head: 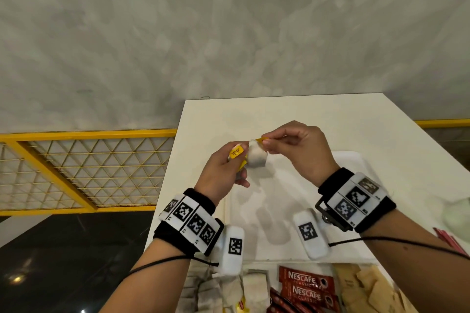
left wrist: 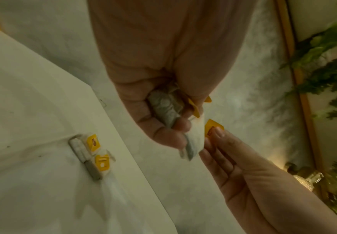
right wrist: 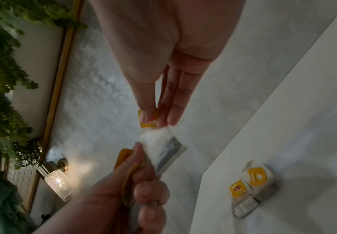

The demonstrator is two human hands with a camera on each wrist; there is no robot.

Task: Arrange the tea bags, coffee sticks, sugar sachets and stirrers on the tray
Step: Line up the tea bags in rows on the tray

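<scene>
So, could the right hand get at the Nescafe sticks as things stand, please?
Probably not yet: the right hand is pinching a tea bag's yellow tag, raised over the tray. The Nescafe sticks lie uncovered, nearer the person.

left hand (left wrist: 163,101) grips a bunch of tea bags (left wrist: 167,107); right hand (left wrist: 239,166) pinches 1 yellow tag (left wrist: 212,127). 2 tagged tea bags (left wrist: 93,155) lie on the white surface (left wrist: 23,110).

white table (head: 330,119) | on it: white tray (head: 356,160), coffee sticks (head: 306,284), tea bags (head: 223,292)
</scene>
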